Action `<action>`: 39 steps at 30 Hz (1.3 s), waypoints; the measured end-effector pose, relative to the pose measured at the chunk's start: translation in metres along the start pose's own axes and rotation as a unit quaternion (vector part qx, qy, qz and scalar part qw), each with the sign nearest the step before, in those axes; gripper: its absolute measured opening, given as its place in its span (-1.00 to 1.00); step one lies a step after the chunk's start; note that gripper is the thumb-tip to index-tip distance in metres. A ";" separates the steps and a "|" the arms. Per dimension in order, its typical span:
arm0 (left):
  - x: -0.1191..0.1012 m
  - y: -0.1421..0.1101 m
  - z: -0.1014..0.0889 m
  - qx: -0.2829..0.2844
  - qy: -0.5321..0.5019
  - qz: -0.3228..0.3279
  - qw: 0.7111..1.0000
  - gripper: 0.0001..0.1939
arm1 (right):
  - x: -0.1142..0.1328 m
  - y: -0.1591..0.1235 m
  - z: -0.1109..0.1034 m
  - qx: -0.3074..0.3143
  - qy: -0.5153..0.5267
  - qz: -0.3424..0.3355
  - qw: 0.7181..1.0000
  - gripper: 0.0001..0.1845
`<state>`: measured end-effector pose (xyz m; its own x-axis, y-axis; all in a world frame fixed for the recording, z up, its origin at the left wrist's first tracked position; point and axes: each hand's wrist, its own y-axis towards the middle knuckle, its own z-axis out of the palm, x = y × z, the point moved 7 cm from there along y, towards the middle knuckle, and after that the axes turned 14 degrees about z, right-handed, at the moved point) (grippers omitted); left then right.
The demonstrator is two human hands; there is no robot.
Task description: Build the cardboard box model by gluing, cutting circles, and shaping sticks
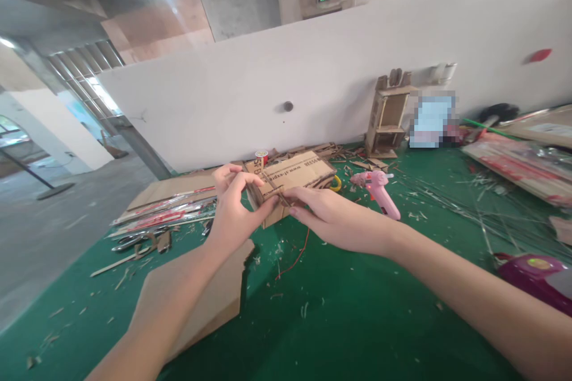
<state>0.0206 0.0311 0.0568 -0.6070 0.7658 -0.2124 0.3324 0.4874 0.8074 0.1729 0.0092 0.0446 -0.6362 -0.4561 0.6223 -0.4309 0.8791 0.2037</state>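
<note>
A printed cardboard box (308, 171) is held up above the green table, its lettering upside down to me. My left hand (236, 202) grips its left end, fingers over the top and thumb at the near edge. At that same edge, my right hand (330, 217) has thumb and fingers closed on a small brown cardboard strip (283, 200), close to my left thumb. Part of the strip is hidden by the fingers. A thin red wire (295, 262) trails on the table below the box.
A pink hot glue gun (379, 187) lies right of the box. Behind it stands a cardboard tower (388, 116) by the white wall. Scissors (138, 239), a flat cardboard sheet (223, 303) and wrapped sticks (167, 211) lie left. A purple object (534, 274) sits at the right.
</note>
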 end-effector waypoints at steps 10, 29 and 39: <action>0.015 -0.001 0.007 0.051 -0.067 -0.017 0.996 -0.87 | -0.016 0.011 0.001 -0.038 0.041 -0.034 0.998 -0.43; -0.003 -0.002 0.009 0.086 -0.055 -0.004 0.995 -0.94 | -0.011 0.012 0.003 -0.077 0.127 0.002 0.989 -0.67; -0.008 0.000 0.007 0.104 -0.027 0.012 0.994 -0.85 | -0.014 0.011 0.009 -0.074 0.141 -0.015 0.987 -0.67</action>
<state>0.0303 0.0278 0.0551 -0.5594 0.7972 -0.2271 0.4917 0.5397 0.6834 0.1714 0.0237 0.0310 -0.4121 -0.4443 0.7955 -0.3360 0.8856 0.3206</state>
